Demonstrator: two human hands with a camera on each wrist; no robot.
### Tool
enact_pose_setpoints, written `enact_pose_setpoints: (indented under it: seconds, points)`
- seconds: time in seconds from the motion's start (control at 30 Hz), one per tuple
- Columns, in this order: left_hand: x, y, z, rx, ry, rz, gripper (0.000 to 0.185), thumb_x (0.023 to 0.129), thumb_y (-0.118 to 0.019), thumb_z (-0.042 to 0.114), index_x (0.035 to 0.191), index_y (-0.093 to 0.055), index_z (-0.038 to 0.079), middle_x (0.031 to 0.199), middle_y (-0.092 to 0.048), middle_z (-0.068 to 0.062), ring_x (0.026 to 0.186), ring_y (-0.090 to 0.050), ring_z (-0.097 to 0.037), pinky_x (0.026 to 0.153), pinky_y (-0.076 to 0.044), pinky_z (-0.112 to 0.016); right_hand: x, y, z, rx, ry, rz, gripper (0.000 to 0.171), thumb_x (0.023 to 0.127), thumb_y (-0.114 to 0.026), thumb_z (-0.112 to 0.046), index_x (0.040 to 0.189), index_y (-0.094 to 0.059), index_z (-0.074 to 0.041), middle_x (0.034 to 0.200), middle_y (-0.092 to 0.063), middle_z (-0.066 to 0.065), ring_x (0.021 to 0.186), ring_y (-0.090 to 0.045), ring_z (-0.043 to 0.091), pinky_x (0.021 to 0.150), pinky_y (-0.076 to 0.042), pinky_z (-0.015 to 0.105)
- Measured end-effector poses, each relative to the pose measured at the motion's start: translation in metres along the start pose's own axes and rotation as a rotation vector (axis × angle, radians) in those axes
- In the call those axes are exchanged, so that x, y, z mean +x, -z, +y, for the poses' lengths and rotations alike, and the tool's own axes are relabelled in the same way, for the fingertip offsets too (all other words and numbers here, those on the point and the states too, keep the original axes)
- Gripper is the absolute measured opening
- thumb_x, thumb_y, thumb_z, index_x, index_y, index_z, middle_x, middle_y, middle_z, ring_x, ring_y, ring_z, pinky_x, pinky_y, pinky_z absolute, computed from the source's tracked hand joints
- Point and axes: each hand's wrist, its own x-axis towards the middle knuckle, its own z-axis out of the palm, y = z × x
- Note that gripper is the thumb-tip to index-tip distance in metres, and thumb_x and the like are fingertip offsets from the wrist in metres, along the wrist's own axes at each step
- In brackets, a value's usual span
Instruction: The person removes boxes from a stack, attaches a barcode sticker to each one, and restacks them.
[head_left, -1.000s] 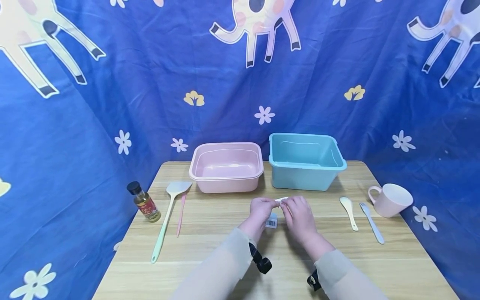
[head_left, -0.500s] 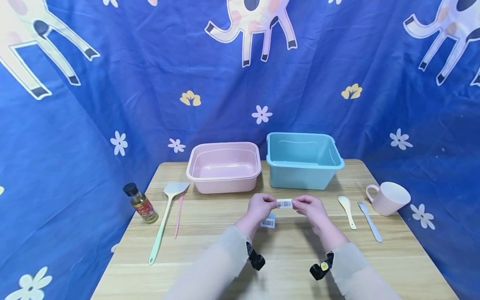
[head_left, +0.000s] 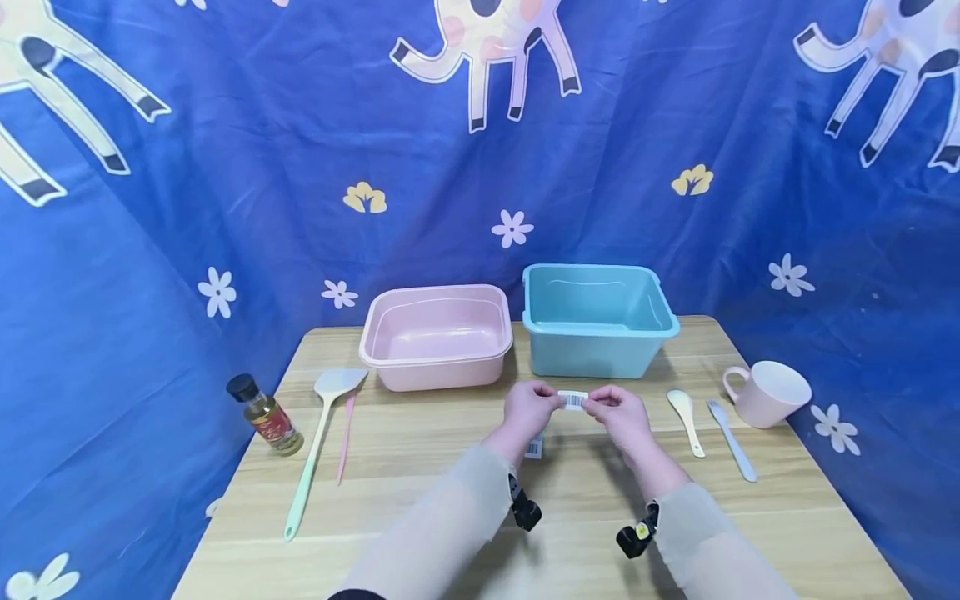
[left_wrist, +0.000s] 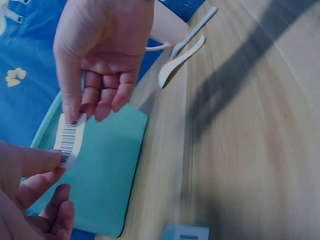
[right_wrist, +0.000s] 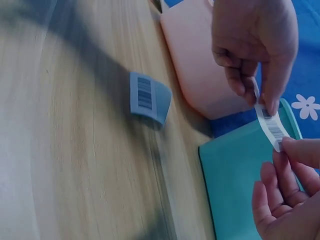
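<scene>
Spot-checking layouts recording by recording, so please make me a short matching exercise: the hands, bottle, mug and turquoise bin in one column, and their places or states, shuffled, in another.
Column one
1. Left hand and right hand
2. Bottle
3. Mug
4. Turquoise bin

Column two
A. Left of the spatula
B. Right of the pink bin
C. Pinching opposite ends of a barcode label
D. Right of the pale blue fork

Right pairs: 1-C, 2-A, 3-D, 4-B
</scene>
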Motion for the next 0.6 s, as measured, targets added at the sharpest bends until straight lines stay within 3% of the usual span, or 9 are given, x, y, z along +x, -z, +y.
enact_pose_setpoints:
  seconds: [0.23, 0.6]
  points:
    - [0.022, -0.022, 0.004, 0.071, -0.047, 0.029, 0.013, 0.086, -0.077, 0.02, 0.076, -0.07, 0.014, 0.076, -0.062, 0.005, 0.07, -0.055, -0.014, 0.062, -0.045, -0.029, 0.02, 0.004, 0.003, -0.054, 0.05, 0.092, 0.011, 0.083, -0.074, 0.003, 0.09, -0.066, 0.006, 0.075, -0.06, 0.003, 0.069, -0.054, 0.012, 0.061, -0.045, 0.021]
    - [0.056, -0.056, 0.003, 0.065, -0.099, 0.174, 0.013, 0.085, -0.078, 0.023, 0.075, -0.071, 0.018, 0.073, -0.06, 0.006, 0.071, -0.055, -0.014, 0.069, -0.045, -0.034, 0.056, 0.004, 0.008, -0.095, 0.079, 0.202, 0.011, 0.084, -0.074, 0.002, 0.09, -0.066, 0.007, 0.079, -0.063, 0.008, 0.071, -0.056, 0.013, 0.063, -0.048, 0.021]
